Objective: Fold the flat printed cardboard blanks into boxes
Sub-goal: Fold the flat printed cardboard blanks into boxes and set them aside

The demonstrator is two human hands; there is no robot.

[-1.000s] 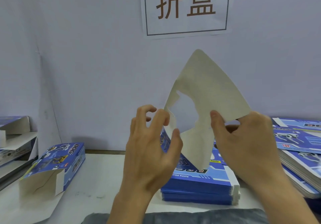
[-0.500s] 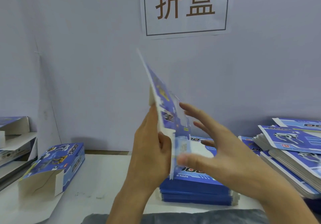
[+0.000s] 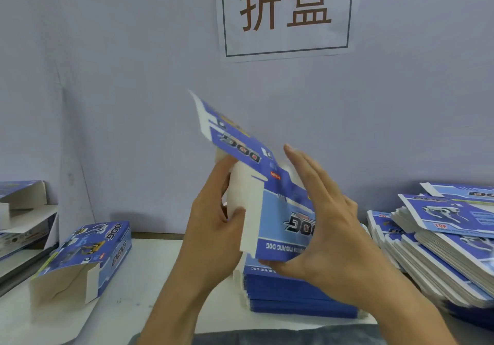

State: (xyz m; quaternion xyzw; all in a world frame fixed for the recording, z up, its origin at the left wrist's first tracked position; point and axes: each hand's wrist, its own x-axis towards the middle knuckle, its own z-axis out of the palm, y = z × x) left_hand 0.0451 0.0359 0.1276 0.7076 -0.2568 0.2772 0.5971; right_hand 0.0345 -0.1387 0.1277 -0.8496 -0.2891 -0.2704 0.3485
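Hands mid-fold: our left hand [image 3: 213,227] grips blank [image 3: 270,197] between both hands; right hand [image 3: 320,221] flat, pressing printed face. Since a second ago we've flipped it print-side toward us, tube now opening. Stack [image 3: 299,291] below hands.

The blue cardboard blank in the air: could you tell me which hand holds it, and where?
The left hand grips the blank at its white side flap; the right hand presses flat, straight fingers against its printed face.

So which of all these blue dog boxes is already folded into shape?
The folded box lying at the left on the table, its open end facing the camera. The stacks in the middle and right are flat blanks.
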